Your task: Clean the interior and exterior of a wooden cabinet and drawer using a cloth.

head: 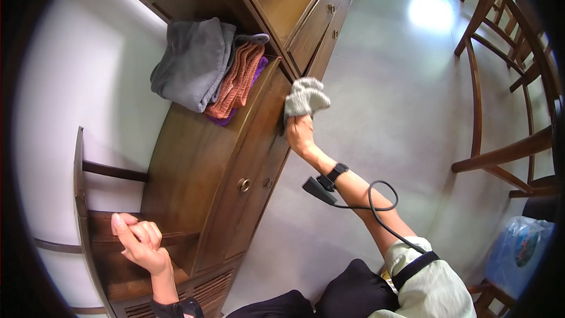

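My right hand reaches far forward, gripping a bunched light-grey knit cloth that hides most of the fingers. The cloth is at the front edge of a dark wooden cabinet, by the joint with a taller unit; whether it presses on the wood I cannot tell. My left hand is raised at the lower left, in front of a wooden shelf part, its fingers curled in with nothing visible in them. On the cabinet top lies a folded stack: a grey towel, a rust-coloured towel and a purple cloth.
Ring-pull drawers continue along the taller unit. Wooden chairs line the right side of the grey floor. A clear-blue plastic package rests on a seat. A black cable loops along my right forearm.
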